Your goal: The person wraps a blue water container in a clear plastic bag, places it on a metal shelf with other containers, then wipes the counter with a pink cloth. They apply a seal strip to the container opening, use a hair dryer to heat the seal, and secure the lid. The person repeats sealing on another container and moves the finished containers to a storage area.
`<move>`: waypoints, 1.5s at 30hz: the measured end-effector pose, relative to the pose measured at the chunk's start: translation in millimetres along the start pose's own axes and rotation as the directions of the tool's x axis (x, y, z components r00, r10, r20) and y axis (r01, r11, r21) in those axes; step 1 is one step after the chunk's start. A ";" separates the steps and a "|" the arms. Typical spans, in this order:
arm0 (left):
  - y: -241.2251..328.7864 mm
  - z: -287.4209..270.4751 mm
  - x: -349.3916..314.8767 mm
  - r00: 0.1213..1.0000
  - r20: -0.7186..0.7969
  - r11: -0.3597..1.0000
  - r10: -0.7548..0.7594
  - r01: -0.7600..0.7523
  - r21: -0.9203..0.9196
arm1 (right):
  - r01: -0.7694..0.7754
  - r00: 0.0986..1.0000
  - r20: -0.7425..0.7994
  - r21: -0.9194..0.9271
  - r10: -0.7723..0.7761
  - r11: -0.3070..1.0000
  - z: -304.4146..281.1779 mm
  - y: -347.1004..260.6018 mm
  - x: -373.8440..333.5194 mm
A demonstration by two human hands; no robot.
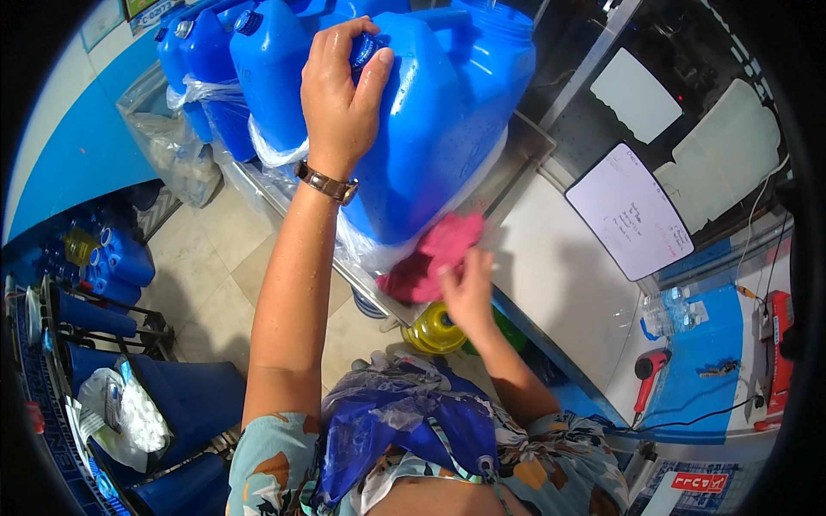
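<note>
Head view. Left grip (342, 96): thumb and fingers curled on the cap (366, 53) of a blue jug (417, 129), which stands to its right on a steel bench (535, 144). Right grip (467, 291): touching a pink cloth (440, 249) just beyond it; blur hides whether it is closed. The jug is probably stiff, slippery when wet, heavy if full, best held by neck and base; the cloth, soft and light, suits bunching.
</note>
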State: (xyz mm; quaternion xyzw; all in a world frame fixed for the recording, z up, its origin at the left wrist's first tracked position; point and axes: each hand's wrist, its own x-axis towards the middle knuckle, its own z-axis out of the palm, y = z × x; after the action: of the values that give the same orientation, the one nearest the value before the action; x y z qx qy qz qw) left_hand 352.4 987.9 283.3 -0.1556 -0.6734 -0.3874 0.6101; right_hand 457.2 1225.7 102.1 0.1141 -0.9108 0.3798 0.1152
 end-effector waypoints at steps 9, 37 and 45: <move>1.7 -0.5 -0.3 1.000 0.010 1.000 -0.022 0.022 -0.020 | 0.474 0.839 0.392 -0.183 -0.378 0.861 49.3 13.6 -28.2; 9.1 -5.6 -1.6 0.989 0.066 0.991 -0.133 0.133 0.003 | 0.329 0.937 0.300 -0.593 -0.177 0.735 -1.2 334.4 339.9; 9.1 -3.2 -3.4 0.986 0.042 0.984 -0.163 0.165 -0.068 | 0.076 0.996 0.079 -0.711 -0.027 0.699 22.2 318.3 311.4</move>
State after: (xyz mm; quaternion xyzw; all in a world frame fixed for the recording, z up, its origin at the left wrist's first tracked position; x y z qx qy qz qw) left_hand 361.6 992.5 283.0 -0.1281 -0.6806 -0.4572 0.5580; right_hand 65.4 1390.4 -32.6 0.0978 -0.9863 -0.0096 0.1323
